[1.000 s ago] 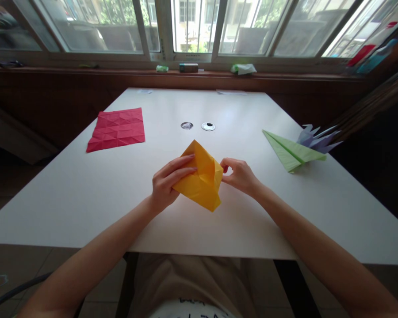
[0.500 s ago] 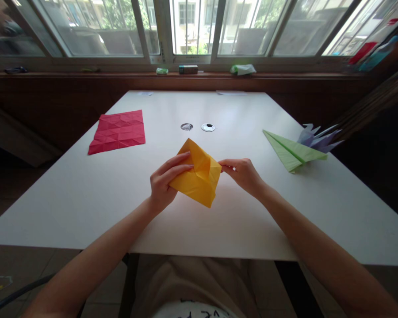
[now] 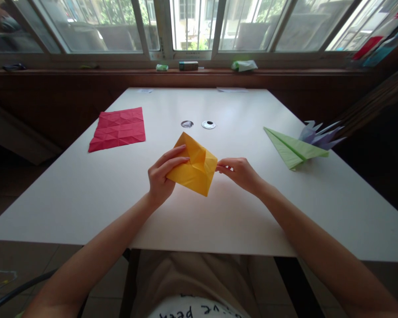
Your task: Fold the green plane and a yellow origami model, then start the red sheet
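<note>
A folded sheet of yellow origami paper (image 3: 195,174) is held up over the white table, tilted, with creases and a raised fold near its right side. My left hand (image 3: 162,174) grips its left part, fingers lying across the front and the thumb hidden behind. At the paper's right corner, my right hand (image 3: 237,171) has its thumb and fingertips pinched together on the edge.
A creased red paper sheet (image 3: 117,129) lies at the left of the table (image 3: 86,198). On the right are a green folded paper (image 3: 293,148) and purple paper cranes (image 3: 321,135). Two round metal grommets (image 3: 208,125) sit beyond my hands. Small items line the windowsill (image 3: 119,71).
The yellow paper has shifted slightly up and left with my left hand, and its lower right edge looks flatter. My right hand has moved a little left, still at the corner.
</note>
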{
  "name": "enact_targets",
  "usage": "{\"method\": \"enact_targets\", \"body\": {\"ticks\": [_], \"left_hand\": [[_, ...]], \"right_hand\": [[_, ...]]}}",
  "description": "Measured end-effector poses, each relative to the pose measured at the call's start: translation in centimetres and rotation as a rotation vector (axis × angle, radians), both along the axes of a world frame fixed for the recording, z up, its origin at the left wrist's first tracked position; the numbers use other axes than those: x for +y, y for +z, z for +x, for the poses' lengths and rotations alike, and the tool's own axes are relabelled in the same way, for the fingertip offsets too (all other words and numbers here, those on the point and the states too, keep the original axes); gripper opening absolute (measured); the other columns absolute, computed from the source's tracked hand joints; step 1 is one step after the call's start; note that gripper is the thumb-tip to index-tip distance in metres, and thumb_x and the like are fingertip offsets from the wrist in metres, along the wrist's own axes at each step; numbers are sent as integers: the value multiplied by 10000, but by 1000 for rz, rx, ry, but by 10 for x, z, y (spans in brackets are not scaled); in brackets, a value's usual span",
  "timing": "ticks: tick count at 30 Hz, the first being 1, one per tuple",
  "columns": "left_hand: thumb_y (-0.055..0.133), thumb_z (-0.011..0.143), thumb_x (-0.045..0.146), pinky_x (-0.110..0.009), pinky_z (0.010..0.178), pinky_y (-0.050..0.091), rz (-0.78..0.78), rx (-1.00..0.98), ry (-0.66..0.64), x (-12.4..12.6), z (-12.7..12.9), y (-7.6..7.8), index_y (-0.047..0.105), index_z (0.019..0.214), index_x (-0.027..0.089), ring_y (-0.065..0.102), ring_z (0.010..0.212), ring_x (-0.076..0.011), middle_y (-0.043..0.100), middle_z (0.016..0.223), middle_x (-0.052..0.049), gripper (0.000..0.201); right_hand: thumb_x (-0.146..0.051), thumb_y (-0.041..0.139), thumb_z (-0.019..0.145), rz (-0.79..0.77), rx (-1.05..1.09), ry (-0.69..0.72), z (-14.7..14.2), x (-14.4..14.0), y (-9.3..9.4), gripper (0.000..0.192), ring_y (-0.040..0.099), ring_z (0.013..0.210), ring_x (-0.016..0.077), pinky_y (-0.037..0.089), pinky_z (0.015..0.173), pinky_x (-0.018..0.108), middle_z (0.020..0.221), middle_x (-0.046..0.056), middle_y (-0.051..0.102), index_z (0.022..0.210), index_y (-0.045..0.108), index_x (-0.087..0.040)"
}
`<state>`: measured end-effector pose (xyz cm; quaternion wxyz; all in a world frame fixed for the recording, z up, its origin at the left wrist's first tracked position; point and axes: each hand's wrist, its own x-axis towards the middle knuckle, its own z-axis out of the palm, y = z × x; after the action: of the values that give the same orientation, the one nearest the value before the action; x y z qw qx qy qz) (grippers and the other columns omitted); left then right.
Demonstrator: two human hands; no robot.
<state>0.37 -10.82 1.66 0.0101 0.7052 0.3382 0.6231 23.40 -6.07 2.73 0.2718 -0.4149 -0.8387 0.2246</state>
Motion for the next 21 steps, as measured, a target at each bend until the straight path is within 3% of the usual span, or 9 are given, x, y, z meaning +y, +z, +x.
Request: {"method": "enact_targets", "body": {"ticks": [6, 10, 13, 17, 21], "left_hand": [[542, 825, 85, -277, 814, 519, 23, 42, -30, 1, 1, -1, 673, 961, 218, 618, 1015, -173, 632, 1163, -59, 231], [532, 833, 92, -274, 805, 522, 4, 65, -52, 0, 1, -2, 671, 962, 219, 618, 1011, -165, 632, 1166, -62, 228], [530, 832, 95, -274, 792, 524, -34, 47, -83, -1, 3, -2, 678, 946, 215, 621, 1004, -166, 638, 1155, -66, 222], [524, 820, 93, -290, 812, 512, -155, -92, -71, 0, 5, 1, 696, 889, 218, 616, 1011, -174, 651, 1125, -51, 223], [502, 775, 61, -328, 866, 490, -264, -333, -63, 6, 4, 0, 703, 854, 228, 598, 1047, -192, 658, 1112, -28, 273]], "right_hand": [[-337, 660, 727, 86, 12, -134, 2, 4, -1, 168, 549, 579, 130, 407, 612, 267, 656, 4, 662, 650, 642, -188], [-290, 561, 798, 57, 27, -130, 3, 6, 1, 147, 577, 638, 139, 407, 626, 263, 742, 15, 687, 738, 653, -192], [-334, 495, 833, -23, 0, -163, 3, 6, 2, 252, 576, 604, 138, 391, 589, 257, 666, 14, 662, 673, 616, -182], [-392, 448, 852, -71, -39, -132, 1, 6, 0, 378, 520, 524, 119, 369, 555, 256, 556, 5, 597, 557, 544, -176], [-361, 555, 794, -73, 75, -9, -3, 2, 0, 207, 530, 600, 120, 403, 581, 248, 695, 16, 637, 708, 599, -177]]}}
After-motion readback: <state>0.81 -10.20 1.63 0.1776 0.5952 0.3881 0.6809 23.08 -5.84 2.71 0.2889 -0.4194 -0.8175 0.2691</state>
